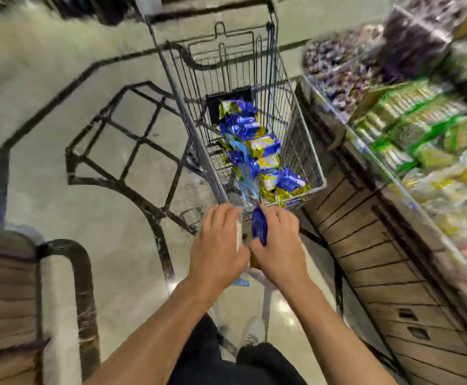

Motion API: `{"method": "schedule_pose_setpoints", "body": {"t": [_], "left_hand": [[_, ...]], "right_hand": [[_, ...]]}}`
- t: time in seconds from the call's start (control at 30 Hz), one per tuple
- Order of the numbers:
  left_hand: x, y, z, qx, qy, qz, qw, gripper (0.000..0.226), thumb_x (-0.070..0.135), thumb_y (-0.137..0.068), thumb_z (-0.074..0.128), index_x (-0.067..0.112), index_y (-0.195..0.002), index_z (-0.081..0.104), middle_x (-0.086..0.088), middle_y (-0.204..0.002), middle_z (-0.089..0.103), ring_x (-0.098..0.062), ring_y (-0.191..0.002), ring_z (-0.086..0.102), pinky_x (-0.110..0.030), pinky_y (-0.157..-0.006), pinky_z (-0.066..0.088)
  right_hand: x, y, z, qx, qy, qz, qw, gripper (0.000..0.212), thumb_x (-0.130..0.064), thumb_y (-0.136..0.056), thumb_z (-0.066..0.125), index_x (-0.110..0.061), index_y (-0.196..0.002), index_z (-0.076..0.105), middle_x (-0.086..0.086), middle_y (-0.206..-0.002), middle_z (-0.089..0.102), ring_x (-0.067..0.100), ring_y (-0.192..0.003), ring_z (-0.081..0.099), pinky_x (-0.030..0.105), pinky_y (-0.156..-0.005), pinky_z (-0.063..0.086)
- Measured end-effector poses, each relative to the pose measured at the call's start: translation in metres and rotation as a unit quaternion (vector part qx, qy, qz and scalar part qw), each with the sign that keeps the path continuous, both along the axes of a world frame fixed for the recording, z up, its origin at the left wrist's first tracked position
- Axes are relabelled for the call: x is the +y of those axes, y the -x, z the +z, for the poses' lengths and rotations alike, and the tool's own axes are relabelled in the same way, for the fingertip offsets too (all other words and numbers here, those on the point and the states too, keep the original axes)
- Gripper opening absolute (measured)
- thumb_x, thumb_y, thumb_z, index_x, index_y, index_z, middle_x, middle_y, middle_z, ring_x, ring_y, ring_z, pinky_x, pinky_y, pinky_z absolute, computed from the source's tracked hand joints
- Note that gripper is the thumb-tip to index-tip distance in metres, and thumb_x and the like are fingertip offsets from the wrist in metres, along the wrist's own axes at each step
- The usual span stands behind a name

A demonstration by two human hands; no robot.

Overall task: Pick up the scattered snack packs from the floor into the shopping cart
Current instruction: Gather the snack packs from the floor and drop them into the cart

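A wire shopping cart [314, 159] stands ahead of me, holding several blue and gold snack packs [257, 145] piled along its bottom. Both hands are together just above the cart's near rim. My right hand [278, 245] grips a blue snack pack [259, 229] that stands on edge between the two hands. My left hand [217, 243] curls over something pale beside it; a light-blue wrapper edge [240, 282] shows under the wrists. What else lies between the palms is hidden.
A shop shelf [365, 245] with wooden panelling runs along the right, stacked with green, yellow and dark packets [410, 118]. Pale tiled floor [60, 79] with dark inlay lines spreads to the left. A wooden counter corner [7, 287] sits at lower left. My dark trousers [226, 365] show below.
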State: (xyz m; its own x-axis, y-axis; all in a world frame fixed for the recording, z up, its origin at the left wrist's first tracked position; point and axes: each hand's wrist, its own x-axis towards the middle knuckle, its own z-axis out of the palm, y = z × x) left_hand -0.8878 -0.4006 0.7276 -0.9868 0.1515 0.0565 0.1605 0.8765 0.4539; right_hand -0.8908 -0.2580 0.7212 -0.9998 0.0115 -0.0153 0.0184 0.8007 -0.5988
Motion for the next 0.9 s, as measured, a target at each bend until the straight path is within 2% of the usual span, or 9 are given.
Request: {"method": "schedule_pose_setpoints", "body": {"t": [0.13, 0.27, 0.37, 0.57, 0.7, 0.9], "left_hand": [[-0.030, 0.015, 0.012, -0.018, -0.023, 0.032, 0.999, 0.073, 0.030, -0.071, 0.064, 0.022, -0.140, 0.039, 0.006, -0.141, 0.038, -0.016, -0.135, 0.028, -0.043, -0.099, 0.048], [-0.067, 0.053, 0.022, -0.007, -0.045, 0.037, 0.998, 0.071, 0.025, -0.073, 0.065, 0.022, -0.139, 0.041, 0.005, -0.142, 0.037, -0.017, -0.135, 0.025, -0.045, -0.098, 0.048], [-0.097, 0.094, 0.030, -0.002, -0.050, 0.031, 0.998, 0.072, 0.027, -0.073, 0.065, 0.022, -0.140, 0.039, 0.005, -0.143, 0.035, -0.017, -0.135, 0.025, -0.047, -0.098, 0.047], [-0.162, 0.179, 0.049, 0.010, -0.063, -0.018, 0.998, 0.069, 0.029, -0.073, 0.060, 0.024, -0.138, 0.038, 0.006, -0.142, 0.035, -0.015, -0.137, 0.023, -0.049, -0.099, 0.046], [-0.189, 0.221, 0.054, 0.011, -0.073, -0.052, 0.996, 0.070, 0.027, -0.075, 0.063, 0.023, -0.140, 0.037, 0.005, -0.143, 0.035, -0.016, -0.137, 0.022, -0.045, -0.103, 0.044], [-0.198, 0.301, 0.049, 0.002, -0.077, -0.097, 0.992, 0.070, 0.027, -0.077, 0.064, 0.024, -0.142, 0.037, 0.006, -0.144, 0.035, -0.018, -0.139, 0.020, -0.043, -0.109, 0.040]], "right_hand": [[-0.022, 0.021, 0.015, 0.021, -0.023, 0.050, 0.998, 0.066, -0.018, -0.074, 0.059, -0.015, -0.139, 0.045, 0.001, -0.130, 0.050, 0.025, -0.125, 0.038, 0.024, -0.105, 0.026], [-0.049, 0.053, 0.025, 0.020, -0.019, 0.033, 0.999, 0.065, -0.017, -0.079, 0.062, -0.018, -0.141, 0.043, -0.002, -0.133, 0.048, 0.021, -0.128, 0.031, 0.032, -0.103, 0.035], [-0.080, 0.089, 0.032, 0.038, -0.026, 0.024, 0.999, 0.065, -0.017, -0.078, 0.064, -0.017, -0.140, 0.044, -0.001, -0.135, 0.047, 0.023, -0.128, 0.033, 0.029, -0.105, 0.030], [-0.154, 0.170, 0.050, 0.051, -0.014, -0.015, 0.998, 0.068, -0.017, -0.074, 0.067, -0.016, -0.139, 0.047, 0.001, -0.136, 0.048, 0.027, -0.130, 0.037, 0.031, -0.106, 0.029], [-0.179, 0.210, 0.055, 0.034, 0.015, -0.048, 0.998, 0.071, -0.020, -0.072, 0.068, -0.015, -0.140, 0.048, 0.005, -0.132, 0.048, 0.029, -0.126, 0.039, 0.019, -0.098, 0.020], [-0.183, 0.276, 0.050, 0.033, 0.032, -0.115, 0.992, 0.068, -0.014, -0.075, 0.070, -0.016, -0.139, 0.048, 0.007, -0.134, 0.045, 0.029, -0.125, 0.038, 0.023, -0.097, 0.027]]}}
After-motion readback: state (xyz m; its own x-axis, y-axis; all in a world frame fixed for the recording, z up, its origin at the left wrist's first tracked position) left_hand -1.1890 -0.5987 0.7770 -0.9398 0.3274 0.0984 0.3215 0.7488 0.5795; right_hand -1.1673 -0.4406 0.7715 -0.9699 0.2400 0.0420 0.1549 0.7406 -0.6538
